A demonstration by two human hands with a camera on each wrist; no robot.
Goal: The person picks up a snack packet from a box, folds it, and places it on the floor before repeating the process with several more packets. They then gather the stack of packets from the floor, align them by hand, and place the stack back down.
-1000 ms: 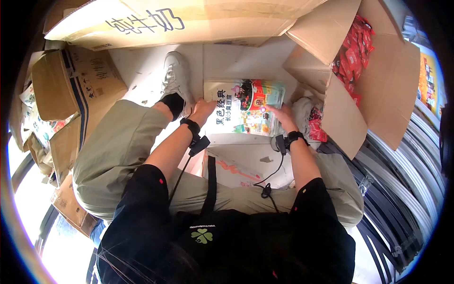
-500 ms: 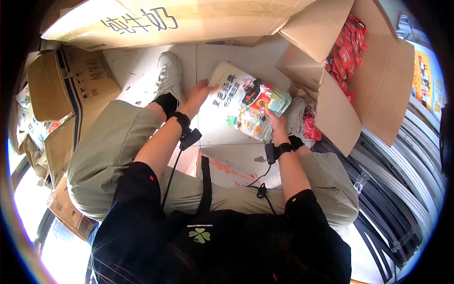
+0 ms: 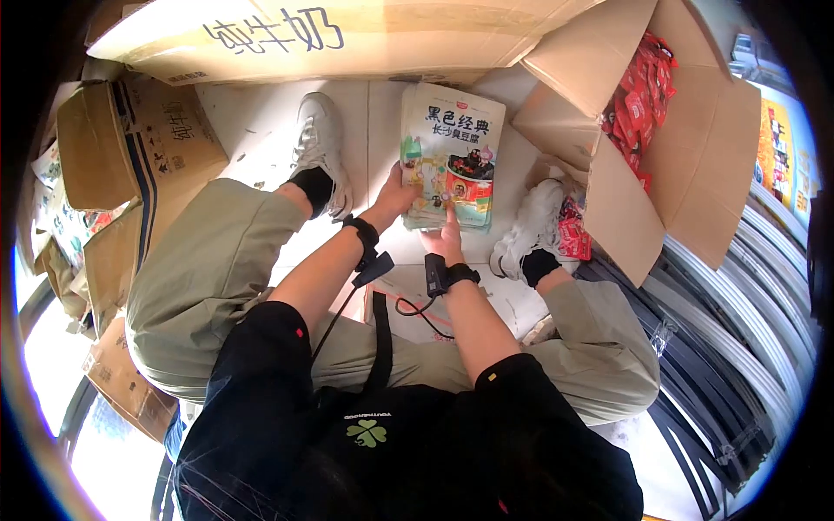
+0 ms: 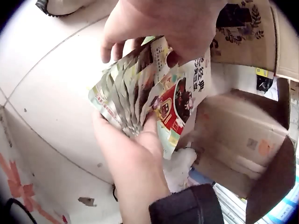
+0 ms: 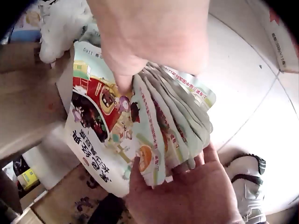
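Observation:
A stack of printed stinky tofu pouches [image 3: 452, 143] is between my two hands, above the floor in front of me, its Chinese lettering at the far end. My left hand [image 3: 398, 196] grips the left side. At the near edge my right hand [image 3: 445, 240] holds the stack, thumb on the top pouch. In the left wrist view the layered edges of several pouches [image 4: 124, 95] fan out between both hands. From the right wrist view, my left thumb lies on the front of the pouches [image 5: 154, 135], its other fingers behind them.
A large carton [image 3: 391, 39] spans the far side. On the right, an open carton [image 3: 712, 174] holds red packets [image 3: 641, 100]; more red packets [image 3: 573, 230] lie by my right shoe [image 3: 530, 221]. Another open carton [image 3: 178, 143] stands left, past my left shoe [image 3: 320, 143]. Metal strips [image 3: 738, 286] lie far right.
The pouch stack has turned from lying sideways to lettering-end away from me. My right hand has moved left to its near edge, and my left hand has shifted down along its left side.

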